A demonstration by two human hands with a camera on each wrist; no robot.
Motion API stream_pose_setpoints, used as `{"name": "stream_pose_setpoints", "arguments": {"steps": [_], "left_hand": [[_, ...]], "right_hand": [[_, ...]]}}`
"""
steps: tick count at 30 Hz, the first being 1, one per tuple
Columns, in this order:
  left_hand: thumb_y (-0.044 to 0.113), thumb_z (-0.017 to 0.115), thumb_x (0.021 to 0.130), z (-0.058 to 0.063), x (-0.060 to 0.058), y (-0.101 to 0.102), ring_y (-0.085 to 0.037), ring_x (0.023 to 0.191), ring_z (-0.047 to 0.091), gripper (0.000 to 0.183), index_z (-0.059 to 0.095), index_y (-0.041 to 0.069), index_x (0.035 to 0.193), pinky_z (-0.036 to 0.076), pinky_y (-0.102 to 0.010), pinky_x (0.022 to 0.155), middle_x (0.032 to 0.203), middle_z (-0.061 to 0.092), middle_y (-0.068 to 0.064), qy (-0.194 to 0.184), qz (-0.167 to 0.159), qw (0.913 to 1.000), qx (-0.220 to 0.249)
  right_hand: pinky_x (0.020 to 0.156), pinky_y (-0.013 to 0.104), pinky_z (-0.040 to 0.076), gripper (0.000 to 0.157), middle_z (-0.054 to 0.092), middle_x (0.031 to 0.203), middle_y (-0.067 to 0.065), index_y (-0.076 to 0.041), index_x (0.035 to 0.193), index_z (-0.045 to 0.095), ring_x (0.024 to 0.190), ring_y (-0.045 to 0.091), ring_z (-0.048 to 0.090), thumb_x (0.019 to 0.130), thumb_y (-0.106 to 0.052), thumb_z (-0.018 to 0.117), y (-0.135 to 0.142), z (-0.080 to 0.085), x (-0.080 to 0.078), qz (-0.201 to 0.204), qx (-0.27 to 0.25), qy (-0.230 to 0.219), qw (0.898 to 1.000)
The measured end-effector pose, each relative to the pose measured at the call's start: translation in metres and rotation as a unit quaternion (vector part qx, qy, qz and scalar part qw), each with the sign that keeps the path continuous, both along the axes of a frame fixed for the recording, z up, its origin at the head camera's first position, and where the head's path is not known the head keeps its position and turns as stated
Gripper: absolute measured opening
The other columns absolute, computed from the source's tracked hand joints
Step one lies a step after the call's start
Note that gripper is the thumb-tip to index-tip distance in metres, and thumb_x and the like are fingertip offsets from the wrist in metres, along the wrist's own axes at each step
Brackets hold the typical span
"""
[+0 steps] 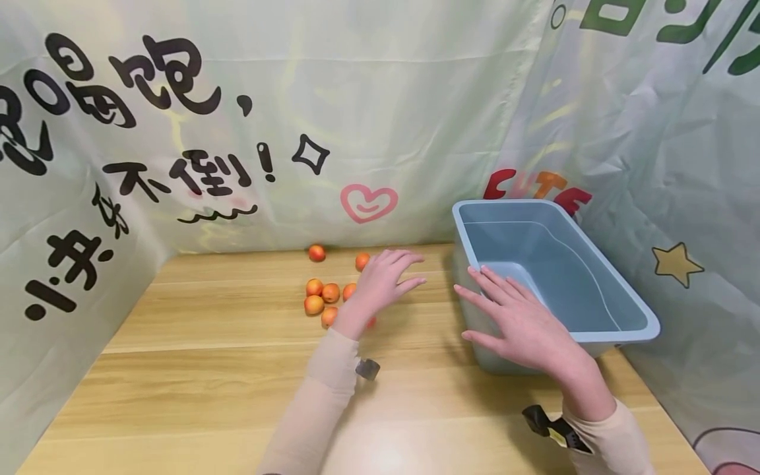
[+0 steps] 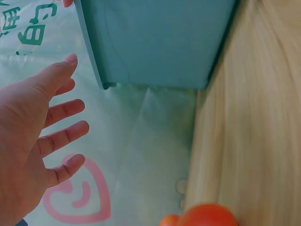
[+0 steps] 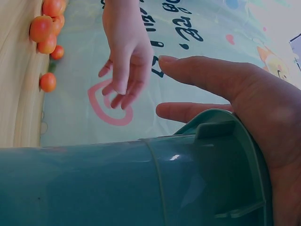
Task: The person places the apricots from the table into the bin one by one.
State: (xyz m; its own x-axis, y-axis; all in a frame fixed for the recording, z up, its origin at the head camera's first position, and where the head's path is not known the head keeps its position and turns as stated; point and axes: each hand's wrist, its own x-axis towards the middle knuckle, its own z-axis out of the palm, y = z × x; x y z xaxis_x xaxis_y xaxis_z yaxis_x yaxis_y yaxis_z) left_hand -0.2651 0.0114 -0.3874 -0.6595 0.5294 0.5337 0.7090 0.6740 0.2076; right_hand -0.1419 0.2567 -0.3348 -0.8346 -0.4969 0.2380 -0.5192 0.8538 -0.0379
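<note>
My left hand point(image 1: 384, 282) hovers above several small round orange-red fruits point(image 1: 330, 292), its fingers spread loosely and nothing in them. In the left wrist view that hand point(image 2: 42, 127) reaches toward the bin's side, with one fruit point(image 2: 209, 216) at the bottom edge. My right hand point(image 1: 522, 323), fingers spread, is at the left rim of a blue plastic bin point(image 1: 594, 264). From the right wrist view, the right hand point(image 3: 263, 99) is beside the bin's rim point(image 3: 256, 150); whether it touches the rim I cannot tell. My left forearm and hand hide some of the fruits.
The wooden table point(image 1: 196, 369) carries the fruits at its middle and the bin on its right. A printed cloth point(image 1: 415, 119) with lettering hangs behind and at both sides. Black devices point(image 1: 368, 369) sit at both wrists.
</note>
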Motion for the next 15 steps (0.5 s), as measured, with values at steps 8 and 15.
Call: {"name": "stream_pose_setpoints", "arguments": {"steps": [8,15], "left_hand": [[0.045,0.064,0.091,-0.006,0.010,-0.023,-0.020,0.120,0.058,0.043,0.062,0.022,0.127,0.045,-0.045,0.098,0.128,0.065,0.002,-0.012,0.007,0.9985,-0.053],[0.046,0.065,0.090,-0.015,0.017,-0.042,-0.021,0.119,0.056,0.045,0.062,0.023,0.128,0.045,-0.045,0.093,0.125,0.065,0.002,-0.032,0.000,0.9914,-0.127]], "right_hand": [[0.115,0.055,0.024,0.070,0.031,0.159,0.012,-0.023,0.147,0.044,0.147,0.034,0.027,0.087,-0.052,0.066,0.000,0.001,0.000,0.002,0.003,-0.001,1.000],[0.115,0.054,0.025,0.072,0.029,0.160,0.011,-0.022,0.147,0.045,0.147,0.034,0.026,0.085,-0.052,0.068,0.001,-0.001,0.000,0.000,0.009,0.001,1.000]]}}
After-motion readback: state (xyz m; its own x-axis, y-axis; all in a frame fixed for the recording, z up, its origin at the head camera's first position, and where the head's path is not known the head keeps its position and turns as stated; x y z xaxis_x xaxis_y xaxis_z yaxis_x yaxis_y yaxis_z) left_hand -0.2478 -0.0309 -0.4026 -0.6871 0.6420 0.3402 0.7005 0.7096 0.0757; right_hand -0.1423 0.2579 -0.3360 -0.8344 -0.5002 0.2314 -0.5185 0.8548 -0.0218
